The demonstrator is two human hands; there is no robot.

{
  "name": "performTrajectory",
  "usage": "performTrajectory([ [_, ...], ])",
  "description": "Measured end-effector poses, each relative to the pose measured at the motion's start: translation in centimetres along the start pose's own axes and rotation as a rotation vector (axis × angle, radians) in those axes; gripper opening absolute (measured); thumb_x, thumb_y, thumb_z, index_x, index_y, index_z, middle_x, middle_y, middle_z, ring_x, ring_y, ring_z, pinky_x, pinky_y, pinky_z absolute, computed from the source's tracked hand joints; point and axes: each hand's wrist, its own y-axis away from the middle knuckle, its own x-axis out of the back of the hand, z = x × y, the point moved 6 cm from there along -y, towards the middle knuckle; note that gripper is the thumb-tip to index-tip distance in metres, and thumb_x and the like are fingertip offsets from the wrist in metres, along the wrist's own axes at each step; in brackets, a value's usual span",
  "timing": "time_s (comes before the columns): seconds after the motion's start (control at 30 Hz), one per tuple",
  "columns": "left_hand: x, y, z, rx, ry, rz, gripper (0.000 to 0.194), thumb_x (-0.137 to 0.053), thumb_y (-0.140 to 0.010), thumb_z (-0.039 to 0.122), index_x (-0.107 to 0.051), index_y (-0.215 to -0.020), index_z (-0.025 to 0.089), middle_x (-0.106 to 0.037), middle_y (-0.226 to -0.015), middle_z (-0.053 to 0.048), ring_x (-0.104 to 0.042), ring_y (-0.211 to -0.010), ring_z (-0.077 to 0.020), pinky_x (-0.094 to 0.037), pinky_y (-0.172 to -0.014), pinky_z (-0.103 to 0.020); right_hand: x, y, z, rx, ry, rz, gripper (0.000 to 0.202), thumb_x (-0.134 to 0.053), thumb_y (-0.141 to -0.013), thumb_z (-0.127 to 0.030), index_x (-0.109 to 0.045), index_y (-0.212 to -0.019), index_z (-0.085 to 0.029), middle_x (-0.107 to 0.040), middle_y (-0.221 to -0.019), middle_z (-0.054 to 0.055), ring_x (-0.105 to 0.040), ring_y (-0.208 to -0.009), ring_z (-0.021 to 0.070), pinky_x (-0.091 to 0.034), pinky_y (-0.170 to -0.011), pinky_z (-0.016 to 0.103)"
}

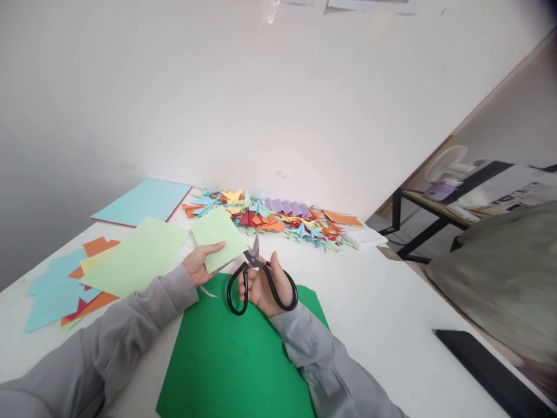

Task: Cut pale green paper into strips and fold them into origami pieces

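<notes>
My left hand [201,262] grips a light green sheet of paper [219,237] by its lower left part, thumb on top. In my right hand [266,290] is a pair of scissors [253,258] with black loop handles; fingers and thumb pass through the loops. The blades are parted and point away from me, at the right edge of the paper. Whether they touch the paper I cannot tell. Below both hands a large green sheet [237,354] lies on the white table [374,325].
Folded and cut paper pieces in many colours [265,217] are heaped along the wall. To the left lie loose coloured sheets [139,255] and a light blue stack [141,200]. A black flat object [487,366] rests at the right edge. Beyond stands a black-framed shelf [435,209].
</notes>
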Motion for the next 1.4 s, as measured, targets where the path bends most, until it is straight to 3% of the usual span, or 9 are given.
performTrajectory([
  [0.13,-0.2,-0.1,-0.2,-0.037,-0.060,-0.047,0.025,-0.059,-0.070,0.004,-0.061,-0.095,0.007,-0.069,-0.082,-0.012,-0.066,-0.070,-0.0209,-0.055,-0.066,-0.030,-0.1,0.0,0.0,0.001,-0.005,-0.014,0.049,-0.020,-0.082,-0.063,-0.038,-0.113,-0.029,-0.058,-0.061,-0.002,-0.058,-0.053,0.0160,-0.044,-0.054,0.031],
  [0.47,-0.1,-0.6,0.8,-0.117,-0.142,-0.121,0.030,-0.068,-0.061,0.006,-0.064,-0.091,0.008,-0.067,-0.094,-0.014,-0.063,-0.086,-0.0279,-0.052,-0.078,-0.040,-0.1,0.1,0.0,-0.037,0.011,-0.046,0.055,-0.021,-0.079,-0.067,-0.038,-0.115,-0.028,-0.059,-0.062,-0.001,-0.060,-0.056,0.0177,-0.044,-0.052,0.031],
  [0.73,0.0,-0.4,1.5,-0.159,-0.149,-0.064,0.047,-0.072,-0.055,0.005,-0.062,-0.100,0.010,-0.067,-0.094,-0.014,-0.064,-0.084,-0.0263,-0.052,-0.078,-0.037,-0.3,0.1,-0.1,-0.031,0.000,-0.080,0.057,-0.019,-0.078,-0.068,-0.039,-0.113,-0.027,-0.060,-0.063,0.000,-0.061,-0.057,0.0181,-0.045,-0.052,0.032],
  [1.13,0.5,-0.8,2.0,-0.174,-0.158,-0.060,0.046,-0.073,-0.055,0.006,-0.062,-0.099,0.011,-0.068,-0.092,-0.013,-0.064,-0.082,-0.0266,-0.053,-0.074,-0.038,-0.3,0.2,-0.3,-0.017,0.026,-0.056,0.067,-0.021,-0.077,-0.069,-0.032,-0.127,-0.025,-0.061,-0.064,0.001,-0.060,-0.057,0.0182,-0.044,-0.052,0.032],
  [1.27,0.6,-0.8,1.9,-0.167,-0.171,-0.074,0.042,-0.073,-0.055,0.006,-0.064,-0.095,0.011,-0.068,-0.091,-0.013,-0.064,-0.082,-0.0274,-0.053,-0.073,-0.038,-0.2,0.3,-0.1,-0.036,0.037,-0.051,0.062,-0.020,-0.078,-0.068,-0.038,-0.119,-0.026,-0.061,-0.064,0.000,-0.060,-0.056,0.0176,-0.044,-0.052,0.032],
  [1.4,0.3,-0.6,1.4,-0.136,-0.185,-0.102,0.038,-0.072,-0.056,0.006,-0.065,-0.092,0.011,-0.068,-0.094,-0.013,-0.064,-0.085,-0.0273,-0.052,-0.076,-0.038,-0.1,0.2,0.5,-0.092,0.021,-0.074,0.058,-0.018,-0.078,-0.068,-0.047,-0.097,-0.021,-0.060,-0.063,0.002,-0.060,-0.056,0.0173,-0.044,-0.052,0.031],
])
